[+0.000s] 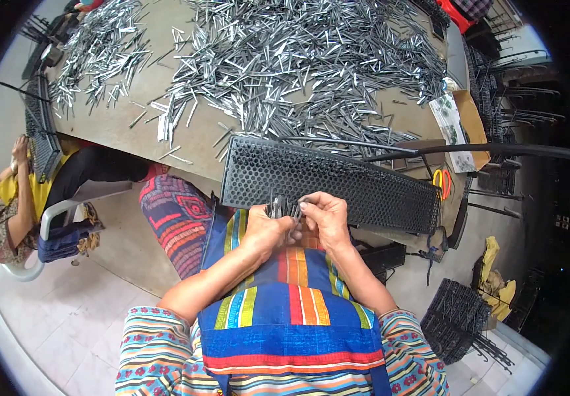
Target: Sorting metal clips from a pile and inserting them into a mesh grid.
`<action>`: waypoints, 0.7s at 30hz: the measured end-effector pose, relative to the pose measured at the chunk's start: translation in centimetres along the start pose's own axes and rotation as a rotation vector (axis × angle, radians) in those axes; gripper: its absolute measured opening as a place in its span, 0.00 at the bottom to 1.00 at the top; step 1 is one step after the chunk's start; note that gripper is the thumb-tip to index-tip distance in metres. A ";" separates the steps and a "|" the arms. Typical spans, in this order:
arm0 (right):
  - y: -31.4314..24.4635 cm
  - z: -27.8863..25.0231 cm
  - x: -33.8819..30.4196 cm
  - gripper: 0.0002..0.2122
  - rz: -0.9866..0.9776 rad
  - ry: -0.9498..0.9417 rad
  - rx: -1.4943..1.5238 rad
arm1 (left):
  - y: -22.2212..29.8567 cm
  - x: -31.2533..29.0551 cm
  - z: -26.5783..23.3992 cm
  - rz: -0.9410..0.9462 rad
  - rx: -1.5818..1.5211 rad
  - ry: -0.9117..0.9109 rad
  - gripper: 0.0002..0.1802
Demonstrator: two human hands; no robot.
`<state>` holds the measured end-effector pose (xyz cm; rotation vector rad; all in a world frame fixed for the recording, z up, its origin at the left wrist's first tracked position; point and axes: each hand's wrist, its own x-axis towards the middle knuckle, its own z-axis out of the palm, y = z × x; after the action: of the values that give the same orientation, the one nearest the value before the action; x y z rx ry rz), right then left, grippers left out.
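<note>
My left hand (265,230) is closed round a small bundle of thin dark metal strips (281,207), whose ends stick up above the fingers. My right hand (326,215) is held in a pinch at the right edge of this bundle; whatever is between its thumb and finger is too small to make out. Both hands are over my lap, at the near edge of a long black perforated rack (258,173). Its face is full of round holes, and the far right part looks more densely filled. A black bar (496,150) runs along and past its right end.
A big heap of loose metal strips (298,72) covers the tabletop (126,135), with a smaller pile (107,49) at left. Scissors (442,183) with orange and yellow handles and an opened cardboard box (471,122) are at right. Another person (18,191) sits at left with a similar rack.
</note>
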<state>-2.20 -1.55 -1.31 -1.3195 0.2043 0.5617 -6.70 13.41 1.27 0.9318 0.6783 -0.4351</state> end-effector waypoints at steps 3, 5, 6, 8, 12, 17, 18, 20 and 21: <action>-0.3 0.1 -0.2 0.04 0.086 -0.021 0.100 | 0.2 0.0 0.4 -0.008 0.006 -0.021 0.05; -0.6 -0.6 0.2 0.03 0.103 -0.062 0.055 | 0.0 0.1 0.4 0.009 0.058 -0.014 0.04; -0.8 -1.0 0.4 0.03 0.120 -0.101 0.012 | 0.0 0.1 0.5 0.010 0.058 -0.015 0.04; -1.0 -1.2 0.5 0.03 0.026 -0.041 -0.038 | 0.2 -0.2 0.6 -0.004 0.066 0.054 0.04; -2.2 -0.6 1.5 0.03 -0.338 0.244 -0.057 | 0.4 0.4 -0.2 -0.054 -0.007 0.090 0.06; -1.5 -0.6 4.3 0.03 -0.621 0.256 -0.324 | 0.6 0.7 0.2 -0.048 -0.071 0.058 0.06; -1.6 -0.5 4.5 0.03 -0.706 0.260 -0.438 | 0.5 0.7 0.1 -0.052 -0.096 0.046 0.06; -1.5 -0.5 4.6 0.04 -0.731 0.261 -0.504 | 0.4 0.9 0.1 -0.070 -0.121 0.050 0.06; -1.4 -0.6 4.6 0.04 -0.755 0.265 -0.571 | 0.4 1.0 0.1 -0.089 -0.144 0.052 0.07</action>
<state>2.52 -1.09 -2.30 -1.8823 -0.2609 -0.2257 -5.75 13.45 0.87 0.7807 0.7905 -0.4363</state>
